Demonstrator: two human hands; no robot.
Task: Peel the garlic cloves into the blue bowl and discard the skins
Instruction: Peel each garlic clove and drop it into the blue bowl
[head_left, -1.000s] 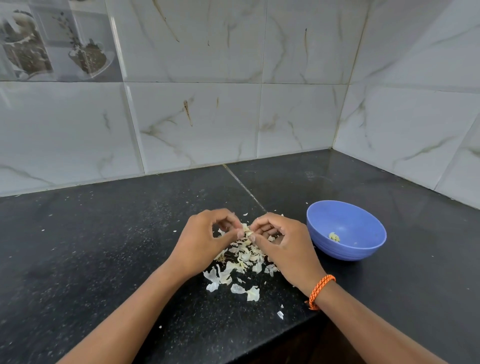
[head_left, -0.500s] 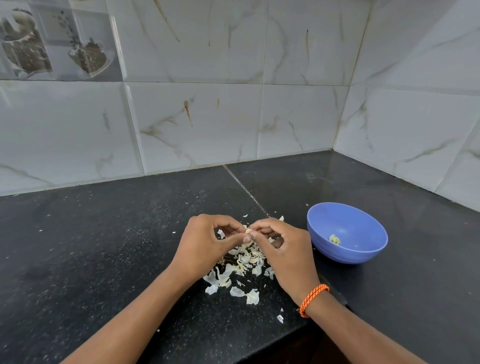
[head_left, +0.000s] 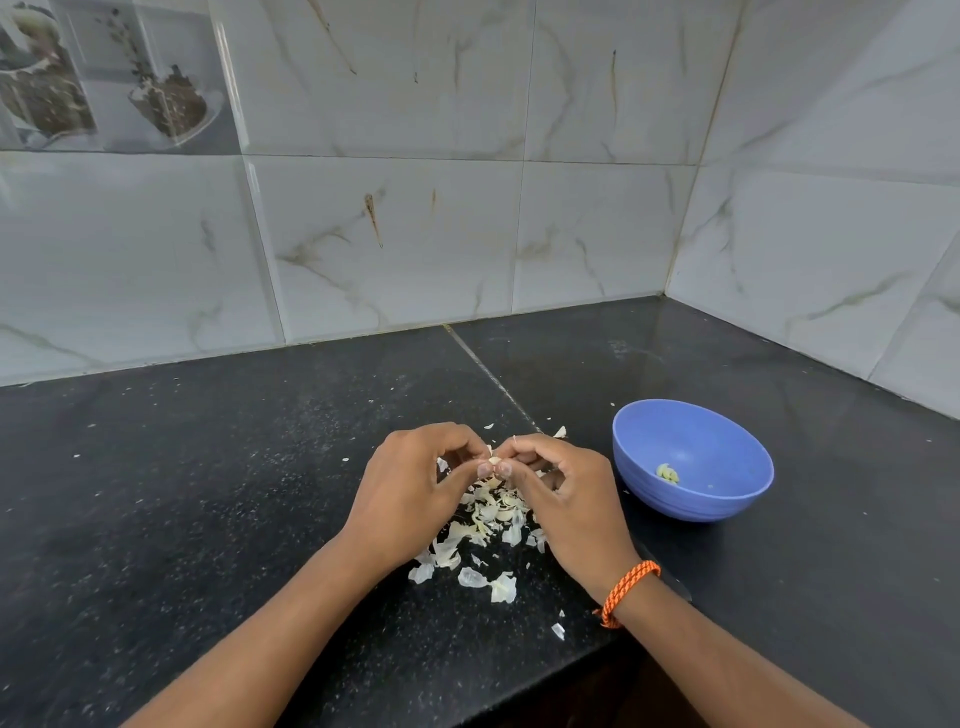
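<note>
My left hand and my right hand meet fingertip to fingertip above the black counter, both pinching one small pale garlic clove. Most of the clove is hidden by the fingers. Directly beneath the hands lies a heap of white papery garlic skins, with loose flakes trailing toward the counter's front edge. To the right stands the blue bowl, upright, with a peeled clove lying in its bottom.
The black stone counter runs into a tiled corner behind the bowl. Its front edge cuts in just below my wrists. An orange braided band circles my right wrist.
Both hands keep pinching the clove at the same spot above the skins; the fingertips have shifted slightly around it. The bowl and the skin heap have not moved.
</note>
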